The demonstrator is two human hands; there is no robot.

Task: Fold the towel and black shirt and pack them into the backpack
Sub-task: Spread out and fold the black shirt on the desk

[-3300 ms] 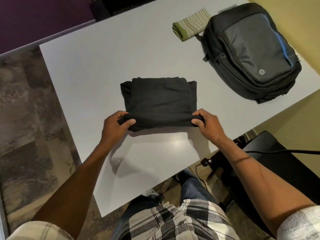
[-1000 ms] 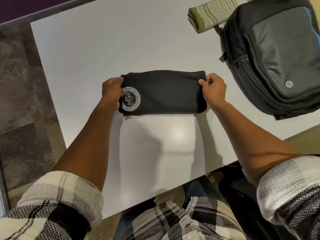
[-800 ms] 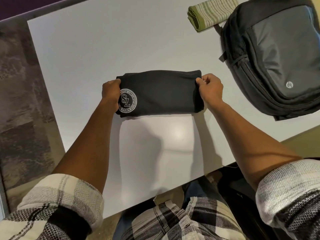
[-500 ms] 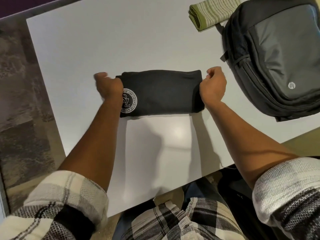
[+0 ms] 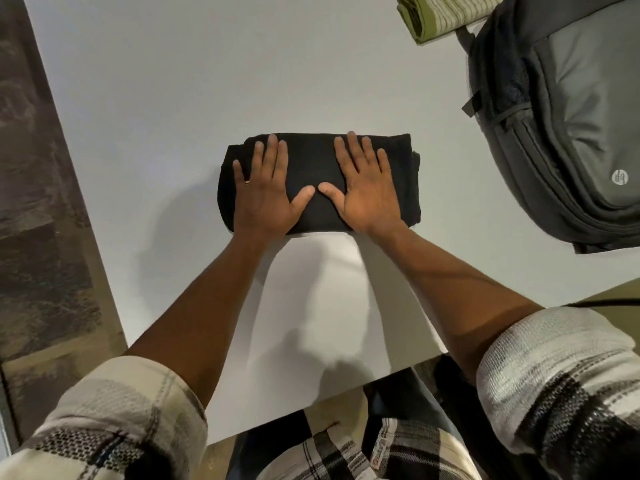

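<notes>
From the head view, the black shirt [image 5: 318, 168], folded into a compact rectangle, lies in the middle of the white surface [image 5: 173, 81]. Both hands press flat on top of it with fingers straight and spread: the left hand [image 5: 265, 192] on its left half, the right hand [image 5: 363, 188] on its right half, thumbs nearly meeting. The backpack [image 5: 568, 109] lies at the right, zipped, with the folded striped towel [image 5: 440, 13] touching its top-left corner.
</notes>
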